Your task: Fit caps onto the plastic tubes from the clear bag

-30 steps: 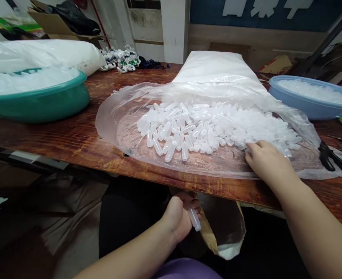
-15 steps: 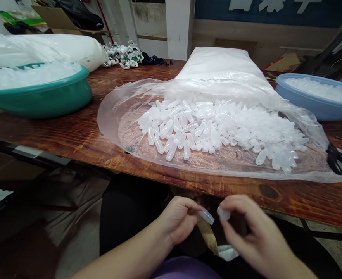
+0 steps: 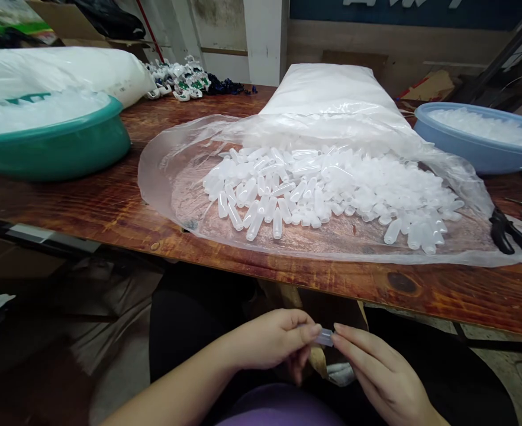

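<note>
The left hand [image 3: 270, 343] and the right hand [image 3: 376, 373] meet below the front edge of the wooden table [image 3: 110, 207], over the lap, and pinch between their fingertips a single small plastic tube [image 3: 325, 337]. The left thumb and forefinger close on one end; the right fingertips close on the other; most of the part is covered by the fingers, so its exact form cannot be told. Judged by the loose pile of tubes [image 3: 323, 189] lying on the table, the part is a short translucent white cylinder with one rounded end, thin-walled, smooth and glossy. It should be very light and moderately stiff, with some give if squeezed hard across the wall. The smooth surface is likely slippery, so a fingertip pinch on the cylindrical body near each end is the suitable hold; a grip on the rounded tip would probably slide off. The pile spills from an open clear plastic bag [image 3: 163, 171], soft and wrinkled, whose filled rear portion stands higher. A green basin [image 3: 65, 148] at the left and a blue basin [image 3: 465, 148] at the right hold similar white parts. Black cutters [image 3: 509, 234] lie at the right, on the bag's edge.
</note>
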`<state>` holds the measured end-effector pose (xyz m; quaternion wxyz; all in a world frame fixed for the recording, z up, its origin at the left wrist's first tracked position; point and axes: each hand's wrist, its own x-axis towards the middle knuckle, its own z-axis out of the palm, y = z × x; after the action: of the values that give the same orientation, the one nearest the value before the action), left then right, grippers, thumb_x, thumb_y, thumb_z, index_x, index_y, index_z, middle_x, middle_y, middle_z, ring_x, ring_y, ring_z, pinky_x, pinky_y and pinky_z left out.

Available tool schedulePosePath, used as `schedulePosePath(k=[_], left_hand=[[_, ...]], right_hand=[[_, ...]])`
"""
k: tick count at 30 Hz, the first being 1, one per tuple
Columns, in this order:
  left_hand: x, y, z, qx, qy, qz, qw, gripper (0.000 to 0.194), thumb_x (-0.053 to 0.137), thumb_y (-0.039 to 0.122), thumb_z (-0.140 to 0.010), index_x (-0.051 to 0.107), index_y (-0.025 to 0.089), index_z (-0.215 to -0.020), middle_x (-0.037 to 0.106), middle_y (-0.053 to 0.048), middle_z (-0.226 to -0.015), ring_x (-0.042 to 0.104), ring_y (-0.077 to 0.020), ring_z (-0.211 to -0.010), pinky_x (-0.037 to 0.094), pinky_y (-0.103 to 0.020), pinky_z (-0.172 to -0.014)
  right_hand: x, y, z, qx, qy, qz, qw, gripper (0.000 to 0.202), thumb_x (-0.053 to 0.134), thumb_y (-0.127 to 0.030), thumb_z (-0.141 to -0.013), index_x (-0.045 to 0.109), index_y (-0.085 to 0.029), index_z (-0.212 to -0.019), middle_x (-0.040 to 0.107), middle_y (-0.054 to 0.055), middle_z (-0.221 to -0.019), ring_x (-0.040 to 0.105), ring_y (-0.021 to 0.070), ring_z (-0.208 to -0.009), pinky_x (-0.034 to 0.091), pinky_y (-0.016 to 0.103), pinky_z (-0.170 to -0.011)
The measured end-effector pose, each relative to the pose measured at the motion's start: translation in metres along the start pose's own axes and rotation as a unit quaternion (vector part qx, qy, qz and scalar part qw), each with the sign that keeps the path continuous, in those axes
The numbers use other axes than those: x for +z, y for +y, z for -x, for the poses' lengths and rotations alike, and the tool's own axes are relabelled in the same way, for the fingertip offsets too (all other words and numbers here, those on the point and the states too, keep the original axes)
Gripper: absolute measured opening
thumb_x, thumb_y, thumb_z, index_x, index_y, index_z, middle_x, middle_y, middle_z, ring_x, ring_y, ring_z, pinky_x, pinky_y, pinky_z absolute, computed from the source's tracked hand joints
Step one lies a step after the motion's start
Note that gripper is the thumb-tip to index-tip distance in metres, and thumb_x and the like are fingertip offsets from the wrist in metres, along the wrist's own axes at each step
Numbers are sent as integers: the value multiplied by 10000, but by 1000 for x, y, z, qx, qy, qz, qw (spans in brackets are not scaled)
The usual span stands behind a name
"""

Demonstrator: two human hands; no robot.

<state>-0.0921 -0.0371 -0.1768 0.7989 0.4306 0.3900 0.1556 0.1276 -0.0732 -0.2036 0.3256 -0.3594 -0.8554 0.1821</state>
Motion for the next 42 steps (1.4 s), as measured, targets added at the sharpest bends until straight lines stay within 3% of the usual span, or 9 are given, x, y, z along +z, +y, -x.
schedulePosePath(k=[4, 9, 14, 18, 23, 29, 37, 39, 42], left_hand=[[-5, 3, 7, 27, 22, -228, 973, 273, 470, 423, -846, 570, 172, -808, 473, 37, -611, 444, -94, -512, 338, -175, -473], [3, 6, 5, 80, 57, -286, 953, 201, 469, 308, -852, 602, 167, -906, 598, -27, -811, 525, -151, -725, 385, -208, -643], [5, 6, 4, 78, 65, -284, 953, 215, 462, 312, -858, 595, 158, -929, 586, -27, -798, 510, -147, -708, 379, -205, -631], [6, 3, 4, 82, 54, -271, 958, 190, 470, 284, -851, 591, 154, -918, 581, -27, -808, 513, -146, -726, 384, -206, -647], [11, -2, 4, 80, 32, -258, 962, 190, 449, 274, -863, 585, 158, -925, 583, -23, -783, 514, -140, -689, 393, -200, -615], [6, -2, -3, 129, 73, -413, 898, 217, 415, 265, -881, 601, 176, -950, 630, -77, -896, 579, -202, -814, 426, -257, -730], [5, 16, -21, -36, 60, -515, 855, 567, 414, 457, -854, 377, 121, -1310, 652, -164, -968, 627, -327, -872, 482, -385, -694], [9, 23, -17, -22, 50, -538, 841, 638, 475, 444, -830, 324, 104, -1348, 644, -177, -967, 630, -332, -850, 489, -385, -673], [6, 41, 4, 83, 4, -552, 830, 475, 475, 293, -851, 426, 128, -1293, 614, -153, -1049, 615, -268, -903, 489, -341, -750]], right_hand=[[8, -11, -8, 226, 3, -146, 963, 209, 561, -297, -843, 669, -260, -1018, 692, 39, -908, 663, 180, -799, 550, 241, -693], [22, -16, -9, 455, -48, -238, 857, 599, 279, -543, -905, 627, -174, -586, 564, 27, -490, 552, 152, -459, 477, 247, -481], [23, -15, -1, 299, 25, -160, 941, 299, 494, -464, -840, 609, -219, -967, 636, 48, -838, 602, 190, -734, 482, 276, -669], [25, -21, -7, 411, -26, -229, 882, 468, 239, -471, -934, 495, -209, -642, 475, -19, -532, 465, 134, -468, 389, 227, -446], [33, -18, -16, 282, 31, -146, 948, 438, 328, -505, -892, 506, -205, -626, 485, 0, -583, 473, 154, -540, 377, 259, -522], [38, -8, -25, 436, -64, -156, 884, 574, 222, -565, -892, 509, -196, -559, 517, 11, -498, 539, 177, -498, 401, 260, -484], [-63, -8, -68, 205, -103, 107, 967, 290, 399, -422, -880, 629, -252, -833, 664, 15, -775, 634, 173, -678, 487, 233, -599], [-84, 9, -97, 182, 8, 263, 947, 278, 424, -386, -847, 632, -233, -950, 644, 64, -845, 614, 235, -768, 481, 320, -669], [-93, 47, -135, 198, -12, 428, 882, 255, 479, -267, -799, 662, -202, -965, 602, 105, -848, 565, 293, -826, 452, 387, -727]])
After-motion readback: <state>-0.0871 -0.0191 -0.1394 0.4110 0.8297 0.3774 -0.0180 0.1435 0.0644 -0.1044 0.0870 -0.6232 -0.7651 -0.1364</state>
